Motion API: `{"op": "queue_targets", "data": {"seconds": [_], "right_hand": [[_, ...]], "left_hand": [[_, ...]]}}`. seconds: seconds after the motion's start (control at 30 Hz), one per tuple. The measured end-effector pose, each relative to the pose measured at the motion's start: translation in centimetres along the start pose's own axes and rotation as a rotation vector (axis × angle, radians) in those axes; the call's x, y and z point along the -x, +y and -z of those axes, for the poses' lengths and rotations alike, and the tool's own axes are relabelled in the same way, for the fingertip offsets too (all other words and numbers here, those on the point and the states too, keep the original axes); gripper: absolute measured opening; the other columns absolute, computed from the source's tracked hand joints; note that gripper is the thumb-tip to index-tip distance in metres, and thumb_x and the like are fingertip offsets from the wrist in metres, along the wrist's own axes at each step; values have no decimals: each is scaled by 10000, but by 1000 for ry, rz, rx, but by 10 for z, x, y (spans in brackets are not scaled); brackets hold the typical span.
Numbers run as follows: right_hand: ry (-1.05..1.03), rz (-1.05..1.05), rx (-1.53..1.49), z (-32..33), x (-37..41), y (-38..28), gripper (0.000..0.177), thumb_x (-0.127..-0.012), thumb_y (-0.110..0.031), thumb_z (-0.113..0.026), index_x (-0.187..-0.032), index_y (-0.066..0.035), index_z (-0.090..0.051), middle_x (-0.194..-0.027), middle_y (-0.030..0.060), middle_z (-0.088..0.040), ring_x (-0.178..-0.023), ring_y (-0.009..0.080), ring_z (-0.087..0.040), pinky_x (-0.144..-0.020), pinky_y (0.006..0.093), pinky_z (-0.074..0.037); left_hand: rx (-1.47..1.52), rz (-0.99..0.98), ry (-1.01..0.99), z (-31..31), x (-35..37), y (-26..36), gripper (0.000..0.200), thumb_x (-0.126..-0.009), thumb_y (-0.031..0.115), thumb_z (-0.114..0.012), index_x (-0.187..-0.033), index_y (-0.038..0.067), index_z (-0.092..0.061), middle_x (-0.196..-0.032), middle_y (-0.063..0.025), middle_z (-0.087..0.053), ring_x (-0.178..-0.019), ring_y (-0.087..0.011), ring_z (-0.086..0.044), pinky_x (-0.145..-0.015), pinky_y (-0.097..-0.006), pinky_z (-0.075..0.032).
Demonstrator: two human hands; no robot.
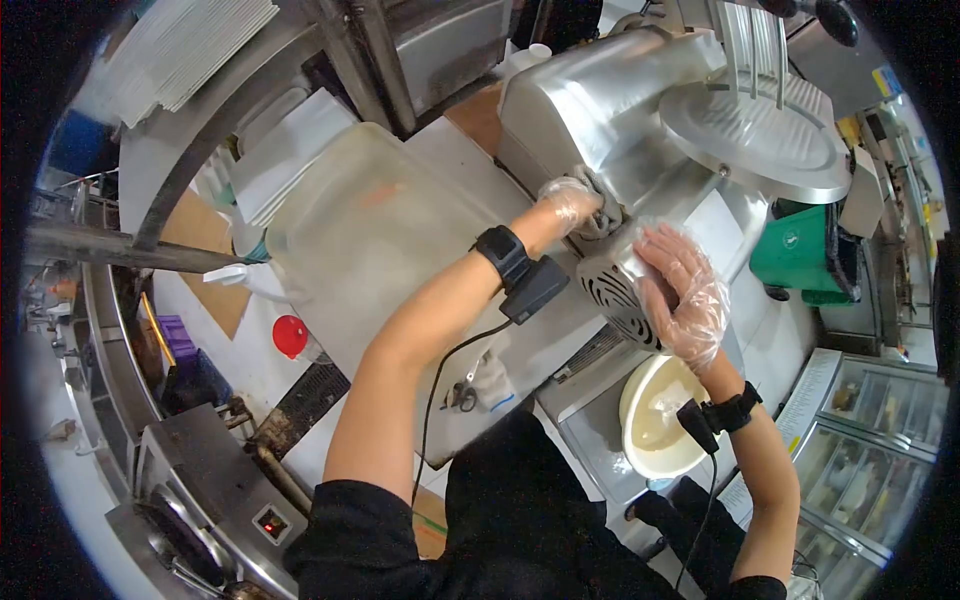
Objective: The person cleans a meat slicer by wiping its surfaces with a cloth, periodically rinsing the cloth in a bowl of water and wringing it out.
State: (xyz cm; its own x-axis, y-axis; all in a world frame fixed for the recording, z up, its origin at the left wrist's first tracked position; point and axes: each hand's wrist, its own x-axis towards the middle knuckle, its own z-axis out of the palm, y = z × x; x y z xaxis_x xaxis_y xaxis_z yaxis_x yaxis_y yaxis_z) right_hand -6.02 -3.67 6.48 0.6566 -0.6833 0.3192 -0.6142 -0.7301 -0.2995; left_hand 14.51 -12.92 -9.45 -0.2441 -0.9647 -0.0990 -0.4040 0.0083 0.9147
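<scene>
A metal slicer [575, 95] with a large round plate [745, 135] stands in front of me. My left hand [566, 201], in a clear plastic glove, is closed on a bunched grey cloth [604, 214] pressed against the slicer's side. Its fingertips are partly hidden by the cloth. My right hand [686, 292], gloved the same way, lies with fingers stretched out on the machine's lower housing, beside the slotted vent [612, 298]. Nothing shows in that hand. Below it, a cream basin [640, 440] holds cloudy liquid.
A big translucent tub [330, 250] covers much of the worktop to the left. Near it are a white spray bottle [250, 278], a red-topped container [290, 337] and scissors [462, 395]. A green bin [800, 250] stands at right. Another person's dark-clothed leg [690, 515] shows below the basin.
</scene>
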Motion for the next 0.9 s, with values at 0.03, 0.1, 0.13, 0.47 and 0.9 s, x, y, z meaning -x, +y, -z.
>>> {"op": "queue_targets", "data": {"seconds": [0.03,0.1,0.13,0.47,0.9], "right_hand": [[-2,4,-6,0,-1,1,352,-814,-97,-674,-1165,-84,-647,-1280,107,-618,-1242,343,-542,-1045,454,-430],[-4,5,-15,0,0,1,351,-813,-94,-673,-1163,-82,-649,-1277,109,-620,-1241,343,-543,-1043,453,-433],[-7,0,-26,0,-1,1,347,-812,-90,-672,-1158,-81,-653,-1275,112,-620,-1241,341,-544,-1044,453,-432],[14,-13,-41,-1,0,2,342,-800,-59,-671,-1142,-79,-665,-1258,113,-632,-1228,329,-560,-1044,450,-436],[48,12,-72,-1,-1,2,323,-798,-34,-664,-1119,-65,-675,-1231,125,-647,-1208,339,-574,-1034,457,-444]], "left_hand": [[47,113,35,6,3,6,251,-824,239,-630,-873,-2,-681,-861,-198,-694,-778,-338,-665,-654,-422,-514],[-102,295,166,30,24,55,259,-799,245,-642,-879,-1,-649,-800,-217,-676,-815,-376,-660,-678,-445,-500],[-102,297,165,29,25,47,259,-799,245,-642,-879,-1,-649,-800,-217,-676,-815,-376,-660,-678,-445,-500],[-403,-514,260,-1,16,34,348,-825,116,-620,-1165,62,-573,-1094,-195,-643,-988,-380,-630,-841,-432,-522],[-400,-198,403,59,29,10,586,-782,155,-744,-1293,56,-475,-1089,-226,-641,-1034,-383,-618,-881,-438,-500]]}}
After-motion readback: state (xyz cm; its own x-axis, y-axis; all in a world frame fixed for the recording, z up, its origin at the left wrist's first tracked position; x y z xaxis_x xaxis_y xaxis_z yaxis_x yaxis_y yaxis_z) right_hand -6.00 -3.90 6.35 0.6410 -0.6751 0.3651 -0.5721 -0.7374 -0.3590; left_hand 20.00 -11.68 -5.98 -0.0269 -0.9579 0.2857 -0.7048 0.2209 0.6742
